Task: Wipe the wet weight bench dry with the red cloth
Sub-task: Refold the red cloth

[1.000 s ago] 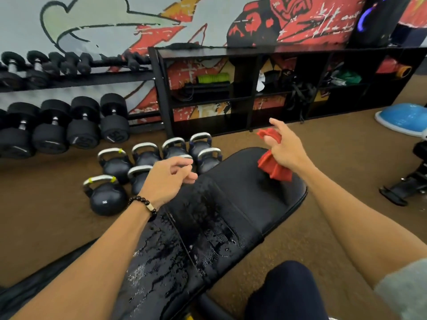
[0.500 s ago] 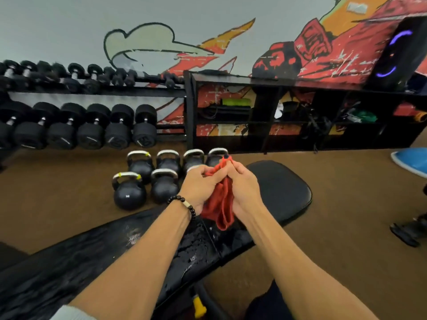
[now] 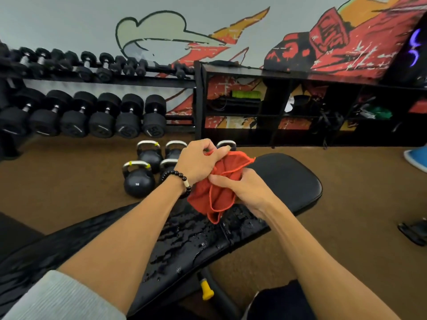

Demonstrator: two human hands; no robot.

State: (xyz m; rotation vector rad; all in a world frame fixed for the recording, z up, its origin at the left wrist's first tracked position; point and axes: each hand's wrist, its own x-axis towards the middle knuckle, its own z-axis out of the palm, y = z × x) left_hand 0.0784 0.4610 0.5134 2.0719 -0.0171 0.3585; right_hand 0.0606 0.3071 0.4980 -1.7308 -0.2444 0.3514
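Observation:
The black padded weight bench [image 3: 288,181] runs from lower left to the right of centre, and water droplets glisten on its middle section near the seam. Above that wet patch I hold the red cloth [image 3: 219,192] in both hands. My left hand [image 3: 198,165], with a bead bracelet at the wrist, pinches the cloth's upper edge. My right hand [image 3: 240,188] grips the cloth from the right side. The cloth hangs partly spread, its lower tip just above the bench pad.
Several black kettlebells [image 3: 138,179] stand on the brown floor just beyond the bench. A dumbbell rack [image 3: 92,116] lines the wall at left, a black shelf unit [image 3: 300,107] at the back. A yellow adjustment knob [image 3: 206,291] sits under the bench. A blue dome [image 3: 416,158] lies at right.
The right hand held the cloth alone, then both hands met on it above the bench. The cloth has since spread wider between them.

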